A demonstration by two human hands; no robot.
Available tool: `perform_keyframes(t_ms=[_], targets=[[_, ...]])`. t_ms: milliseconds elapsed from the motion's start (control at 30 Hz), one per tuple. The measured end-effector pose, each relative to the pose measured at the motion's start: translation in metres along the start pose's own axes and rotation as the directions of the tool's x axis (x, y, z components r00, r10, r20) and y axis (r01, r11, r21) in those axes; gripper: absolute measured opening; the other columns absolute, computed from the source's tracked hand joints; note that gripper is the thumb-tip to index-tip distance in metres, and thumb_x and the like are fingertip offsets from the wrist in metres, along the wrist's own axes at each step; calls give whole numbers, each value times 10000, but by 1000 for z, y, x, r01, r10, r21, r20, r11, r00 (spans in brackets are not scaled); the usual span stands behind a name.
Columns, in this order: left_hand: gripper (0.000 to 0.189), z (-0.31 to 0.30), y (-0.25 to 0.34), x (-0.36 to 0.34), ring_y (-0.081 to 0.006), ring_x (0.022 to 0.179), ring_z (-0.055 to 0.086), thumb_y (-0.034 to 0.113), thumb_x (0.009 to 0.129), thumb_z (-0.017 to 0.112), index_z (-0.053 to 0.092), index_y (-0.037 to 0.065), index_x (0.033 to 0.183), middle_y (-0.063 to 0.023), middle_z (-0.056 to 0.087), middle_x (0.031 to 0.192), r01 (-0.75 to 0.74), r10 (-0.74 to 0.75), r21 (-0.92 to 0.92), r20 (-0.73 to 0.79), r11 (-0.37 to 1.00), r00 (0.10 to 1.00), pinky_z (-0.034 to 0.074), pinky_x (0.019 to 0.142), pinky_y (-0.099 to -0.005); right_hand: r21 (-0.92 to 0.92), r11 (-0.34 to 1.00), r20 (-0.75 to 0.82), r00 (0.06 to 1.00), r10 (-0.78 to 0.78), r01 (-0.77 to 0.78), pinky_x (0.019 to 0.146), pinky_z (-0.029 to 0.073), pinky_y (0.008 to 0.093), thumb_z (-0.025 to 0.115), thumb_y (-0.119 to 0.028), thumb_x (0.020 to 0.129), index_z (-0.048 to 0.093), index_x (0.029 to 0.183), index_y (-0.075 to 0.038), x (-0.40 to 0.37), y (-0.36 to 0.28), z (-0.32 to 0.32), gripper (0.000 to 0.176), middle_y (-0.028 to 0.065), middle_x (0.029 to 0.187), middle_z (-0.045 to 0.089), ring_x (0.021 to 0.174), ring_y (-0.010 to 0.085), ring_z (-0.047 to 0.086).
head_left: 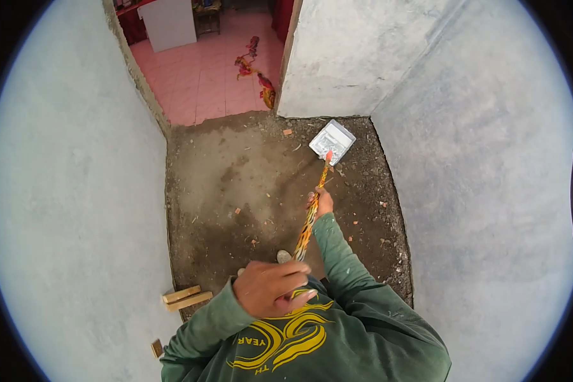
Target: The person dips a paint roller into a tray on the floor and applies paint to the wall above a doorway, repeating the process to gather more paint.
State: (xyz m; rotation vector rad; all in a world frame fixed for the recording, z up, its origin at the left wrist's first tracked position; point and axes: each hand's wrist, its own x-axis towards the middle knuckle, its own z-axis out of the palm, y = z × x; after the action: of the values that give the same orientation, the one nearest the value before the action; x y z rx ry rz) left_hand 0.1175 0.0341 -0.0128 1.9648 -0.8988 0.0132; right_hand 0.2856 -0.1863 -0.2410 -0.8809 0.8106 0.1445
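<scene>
A long pole (307, 228) with a yellow, orange and black pattern slants away from my body. My right hand (323, 202) is wrapped around its middle part. My left hand (274, 288) curls at the pole's near end, in front of my green shirt; its fingers partly hide that end. The far end has an orange-red tip (329, 155) that reaches into a white tray (342, 135) smeared with grey-white paint. Whatever is fitted beyond the tip is too small to make out. The tray lies on the dirt floor by the far right corner.
Grey-white walls (76, 191) stand close on both sides. Wood blocks (188, 297) lie at the left wall's foot. Small brick bits (237, 210) dot the rough floor (223, 165). Beyond a doorway, red-and-yellow cloth (266, 90) lies on pink tiles (191, 83).
</scene>
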Motion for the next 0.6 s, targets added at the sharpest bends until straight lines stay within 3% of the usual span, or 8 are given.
perform_keyframes(t_ms=[133,267,333,467,500,600], targets=[[216,17,-19,4,-203,512,607,197,826,789,643,38,830,-57,688,970,-108,107,-9,-55,994,993,505,493,-322,151,984,-1,995,96,-95,421,387,250,518,-298,966,466,705,-131,36,-1,-13,314,-18,576,490,440,112,435],[243,11,-11,-19,-187,489,590,204,808,805,631,36,786,-52,678,916,-134,132,-61,-39,989,990,485,462,-303,56,996,-29,997,67,-65,426,389,247,536,-303,964,452,678,-145,-15,15,-10,337,-35,547,468,443,107,439],[238,5,-4,-30,-174,478,581,196,804,802,628,42,756,-49,676,895,-167,165,-30,-59,985,985,481,455,-295,93,984,110,984,140,-150,493,414,284,508,-256,982,428,780,-139,-45,23,-12,247,-13,636,491,508,109,454],[213,-4,-5,-40,-175,525,622,165,809,792,630,45,739,-49,681,893,-141,138,-46,-59,989,989,484,467,-294,224,953,176,970,165,-203,499,405,286,506,-258,985,420,814,-145,-63,39,2,223,-22,642,486,524,102,456],[213,-4,-7,-38,-175,525,622,165,809,792,630,45,739,-49,681,893,-151,148,-43,-58,988,987,484,467,-294,190,976,95,991,89,-106,497,400,293,505,-256,984,426,817,-148,-58,41,7,213,-20,633,482,522,108,452],[165,7,-17,-28,-205,591,656,128,816,779,644,41,779,-55,686,905,-124,119,-34,-131,992,984,514,519,-318,36,997,82,995,59,-62,495,398,302,506,-249,983,434,816,-149,-41,23,8,207,-13,633,484,520,117,449]])
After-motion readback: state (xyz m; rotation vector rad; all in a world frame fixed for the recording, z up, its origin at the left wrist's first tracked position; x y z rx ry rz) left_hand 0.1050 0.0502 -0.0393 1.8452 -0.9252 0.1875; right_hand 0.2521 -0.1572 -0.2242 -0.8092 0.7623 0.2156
